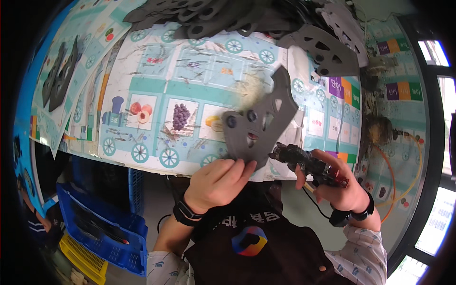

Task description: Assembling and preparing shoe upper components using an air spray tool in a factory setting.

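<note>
My left hand [222,183] is closed on the lower end of a flat, dark grey curved panel [266,121] with several cut-outs and two round bosses. The panel is raised at a tilt over the near edge of the table. In my right hand [346,187] is a black, grimy, cylindrical hand tool [304,160] with a reddish rear end, and my fingers are wrapped round it. Its front end points left at the panel's lower right edge. Whether the two touch, I cannot tell.
Dark grey panels [204,19] are heaped along the table's far side, with more panels [327,50] at the far right. Two dark pieces [61,76] lie at the left. Printed sheets cover the table [156,90]. Blue crate [102,228] and yellow crate [83,259] stand below left; an orange hose [393,180] hangs right.
</note>
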Demonstrator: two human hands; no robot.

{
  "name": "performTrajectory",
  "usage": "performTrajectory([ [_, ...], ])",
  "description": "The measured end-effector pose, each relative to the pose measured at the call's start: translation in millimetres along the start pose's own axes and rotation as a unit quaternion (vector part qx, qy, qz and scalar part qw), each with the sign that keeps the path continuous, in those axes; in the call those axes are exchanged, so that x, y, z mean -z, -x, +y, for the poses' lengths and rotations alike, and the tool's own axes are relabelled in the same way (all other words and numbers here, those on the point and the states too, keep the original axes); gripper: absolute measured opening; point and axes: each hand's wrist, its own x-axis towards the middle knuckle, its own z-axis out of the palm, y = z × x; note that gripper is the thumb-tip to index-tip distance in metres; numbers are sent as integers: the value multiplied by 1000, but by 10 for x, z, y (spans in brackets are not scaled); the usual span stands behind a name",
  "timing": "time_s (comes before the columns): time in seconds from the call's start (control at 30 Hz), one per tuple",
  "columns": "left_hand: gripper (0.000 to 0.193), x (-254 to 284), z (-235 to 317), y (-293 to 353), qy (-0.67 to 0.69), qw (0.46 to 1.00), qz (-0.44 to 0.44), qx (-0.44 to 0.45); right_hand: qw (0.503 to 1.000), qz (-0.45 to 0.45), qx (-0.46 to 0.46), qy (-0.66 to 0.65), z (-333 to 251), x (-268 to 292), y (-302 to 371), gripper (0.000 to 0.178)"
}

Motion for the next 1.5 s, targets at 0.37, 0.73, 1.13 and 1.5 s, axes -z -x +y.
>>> performTrajectory([
  [0.37,30,125,-125,38,91,990,-103,-26,995,-6,-89,33,47,-100,-186,51],
  [0.73,29,91,-128,76,107,990,-88,-2,992,-24,-102,73,-97,-218,-295,23],
  [1.13,25,103,-134,58,111,989,-92,3,991,-15,-92,93,-59,-209,-302,23],
  [1.5,26,99,-112,38,110,990,-91,21,994,27,-89,62,-22,-150,-267,29],
])
